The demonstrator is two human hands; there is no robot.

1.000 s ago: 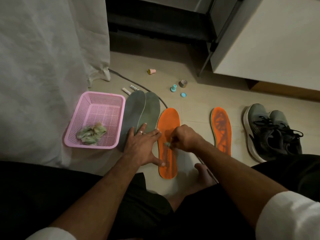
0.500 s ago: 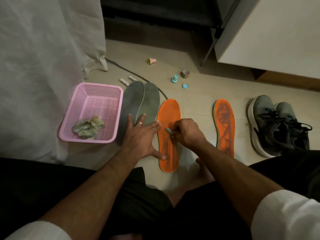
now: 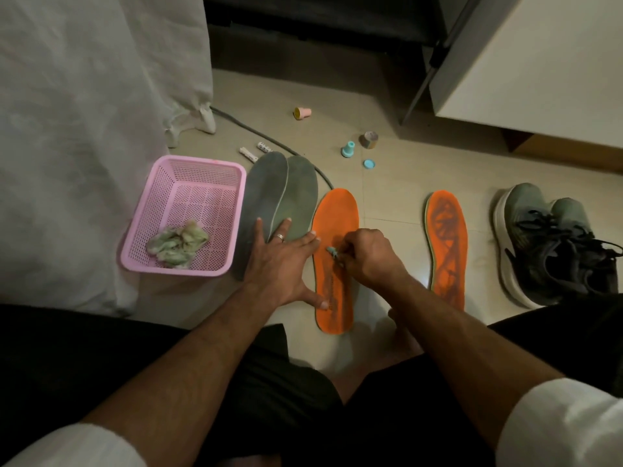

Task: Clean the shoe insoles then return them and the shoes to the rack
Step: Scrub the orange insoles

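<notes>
Tiled floor [image 3: 387, 197], head view, with a white cloth-covered mass at left and a white cabinet at upper right. Pink mesh basket [image 3: 232, 183] stands beside the cloth and holds one crumpled pale-green wipe [image 3: 177, 244]. Two grey insoles [image 3: 286, 193] lie overlapping just right of the basket. Left hand [image 3: 283, 264] lies flat with fingers spread, fingertips on the grey insoles and thumb touching the near orange insole [image 3: 335, 210]. Right hand [image 3: 367, 254] is clenched around a small pale-green wad [image 3: 333, 254], pressing it onto that insole's middle. A second orange insole [image 3: 446, 244], marked with dark streaks, lies well apart to the right. A pair of grey shoes [image 3: 546, 237] stands beyond it. Small caps and a tape roll [image 3: 369, 139] are scattered behind.
</notes>
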